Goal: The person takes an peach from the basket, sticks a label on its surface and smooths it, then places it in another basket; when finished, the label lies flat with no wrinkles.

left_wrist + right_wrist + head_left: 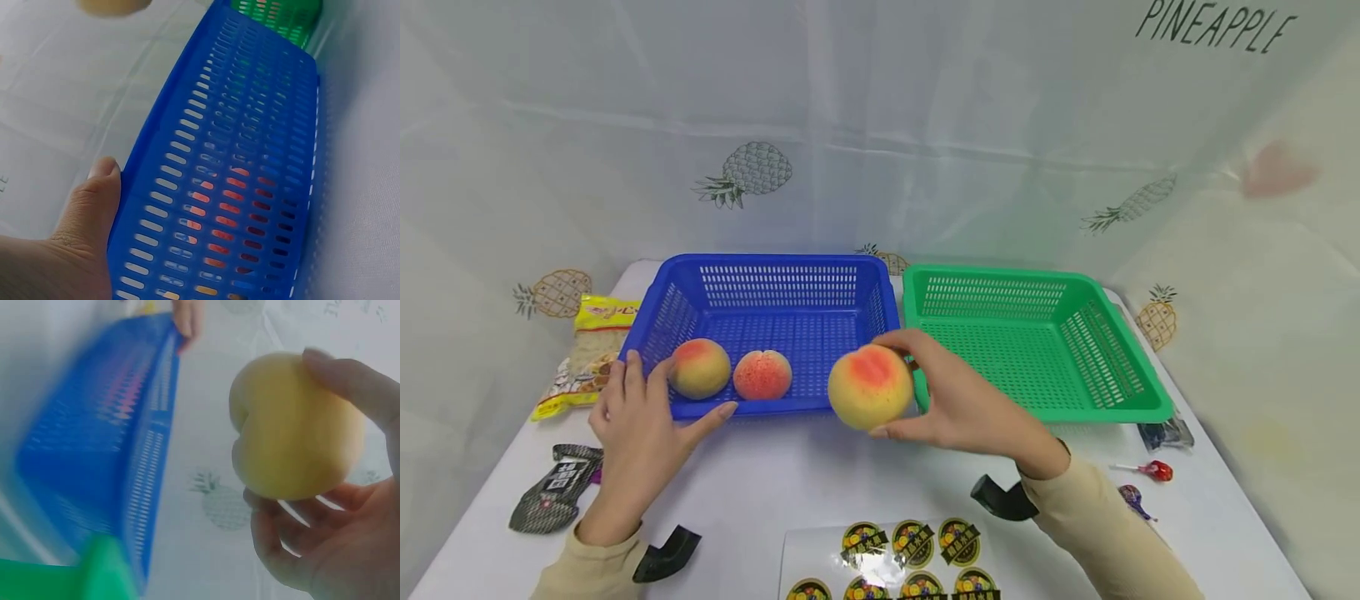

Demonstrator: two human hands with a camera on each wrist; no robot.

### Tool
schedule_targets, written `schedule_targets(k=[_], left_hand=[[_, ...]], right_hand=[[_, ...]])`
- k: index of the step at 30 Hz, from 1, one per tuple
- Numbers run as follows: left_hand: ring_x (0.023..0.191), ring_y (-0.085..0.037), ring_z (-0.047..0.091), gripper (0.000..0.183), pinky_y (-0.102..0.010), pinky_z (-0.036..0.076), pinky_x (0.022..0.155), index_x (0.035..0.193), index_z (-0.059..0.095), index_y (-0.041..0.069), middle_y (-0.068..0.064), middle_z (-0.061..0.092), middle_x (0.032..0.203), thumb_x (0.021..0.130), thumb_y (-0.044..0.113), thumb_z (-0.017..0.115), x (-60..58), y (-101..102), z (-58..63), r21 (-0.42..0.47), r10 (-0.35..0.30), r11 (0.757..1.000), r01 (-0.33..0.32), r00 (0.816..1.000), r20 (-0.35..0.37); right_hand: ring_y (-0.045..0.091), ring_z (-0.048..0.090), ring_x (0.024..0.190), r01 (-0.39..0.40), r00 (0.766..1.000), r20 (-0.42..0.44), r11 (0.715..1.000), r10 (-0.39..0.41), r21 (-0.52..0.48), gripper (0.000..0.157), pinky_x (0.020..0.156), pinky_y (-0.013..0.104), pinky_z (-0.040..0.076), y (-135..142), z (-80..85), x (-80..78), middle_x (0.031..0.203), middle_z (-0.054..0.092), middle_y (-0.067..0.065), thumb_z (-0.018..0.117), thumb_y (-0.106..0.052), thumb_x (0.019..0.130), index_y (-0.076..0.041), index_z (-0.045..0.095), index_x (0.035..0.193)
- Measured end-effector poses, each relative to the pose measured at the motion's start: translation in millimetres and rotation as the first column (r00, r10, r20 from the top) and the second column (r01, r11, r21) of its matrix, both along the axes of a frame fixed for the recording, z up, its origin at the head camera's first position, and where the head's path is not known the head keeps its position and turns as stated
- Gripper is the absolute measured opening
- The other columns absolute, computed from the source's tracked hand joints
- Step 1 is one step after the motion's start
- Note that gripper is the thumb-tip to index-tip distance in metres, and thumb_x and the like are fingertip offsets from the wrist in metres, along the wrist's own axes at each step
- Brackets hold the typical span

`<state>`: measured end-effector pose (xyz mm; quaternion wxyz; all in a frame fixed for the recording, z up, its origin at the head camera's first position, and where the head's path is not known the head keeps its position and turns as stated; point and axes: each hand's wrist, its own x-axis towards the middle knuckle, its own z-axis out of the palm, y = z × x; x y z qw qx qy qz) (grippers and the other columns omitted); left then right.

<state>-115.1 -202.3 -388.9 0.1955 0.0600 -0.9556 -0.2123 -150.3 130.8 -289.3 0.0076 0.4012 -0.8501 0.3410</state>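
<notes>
A dark packet (553,492) lies left of and nearer than the blue basket (820,350); a yellow bag (597,354) sits just left of it. A sticker sheet (827,560) lies in front of it, and a red lollipop (1157,471) well to its right. The left hand (643,433), fingers apart, rests on the basket's near-left corner, beside a yellowish peach (700,368) and a pink peach (763,375) inside. At its near-right corner, the right hand (955,392), fingers clamped on a larger peach (868,387), partly blocks the green basket (1015,358) just right of it.
</notes>
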Motion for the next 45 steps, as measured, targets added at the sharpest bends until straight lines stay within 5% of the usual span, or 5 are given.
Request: schedule_targets(k=[10,25,34,41,45], left_hand=[[0.131,-0.044,0.006,0.096,-0.064,0.011,0.087,0.128,0.038,0.001,-0.030,0.014,0.141,0.060,0.062,0.068,-1.5,-0.7,0.5,0.011,-0.022,1.000,0.022,1.000,-0.019],[0.132,-0.041,-0.001,0.088,-0.064,0.001,0.094,0.131,0.032,-0.001,-0.026,0.012,0.142,0.069,0.050,0.068,-0.5,-3.0,7.1,0.122,-0.068,0.990,0.070,0.998,-0.019],[0.094,-0.028,0.045,0.065,-0.044,0.032,0.076,0.123,0.044,0.005,-0.012,0.050,0.105,0.077,0.048,0.061,47.8,50.7,20.9,0.208,-0.017,0.978,0.008,0.999,0.041],[0.054,-0.011,0.041,0.085,-0.025,0.032,0.048,0.127,0.038,0.008,0.005,0.048,0.067,0.073,0.072,0.044,71.2,81.1,-13.9,0.184,-0.175,0.980,0.074,0.761,0.624],[0.059,-0.008,0.049,0.074,-0.023,0.038,0.052,0.127,0.038,0.011,0.007,0.055,0.071,0.074,0.060,0.056,80.0,95.2,-38.3,0.458,-0.311,0.889,-0.006,0.728,0.612]], right_hand=[[0.004,0.046,0.109,-0.089,0.994,-0.056,0.995,0.092,0.047,0.077,0.091,0.024,0.041,23.3,-68.6,44.1,0.123,0.042,-0.010,0.071,-0.045,0.069,-0.016,0.035,0.130],[0.014,0.033,0.124,-0.129,0.991,0.058,0.986,0.124,0.108,0.079,0.101,0.033,0.032,13.5,-128.2,12.8,0.133,0.030,0.008,0.073,-0.034,0.071,-0.013,0.028,0.132],[0.010,0.039,0.118,-0.156,0.985,0.087,0.983,0.147,0.099,0.076,0.100,0.029,0.034,18.9,-133.2,7.8,0.126,0.035,-0.002,0.070,-0.036,0.073,-0.014,0.027,0.132],[0.015,0.037,0.122,-0.129,0.988,0.101,0.983,0.116,0.130,0.084,0.101,0.032,0.033,21.7,-128.0,11.3,0.134,0.032,0.004,0.069,-0.040,0.074,-0.010,0.021,0.136],[0.018,0.040,0.121,-0.069,0.992,0.119,0.977,0.045,0.202,0.088,0.097,0.033,0.037,33.5,-114.2,21.5,0.140,0.026,0.008,0.064,-0.042,0.077,-0.010,0.011,0.140]])
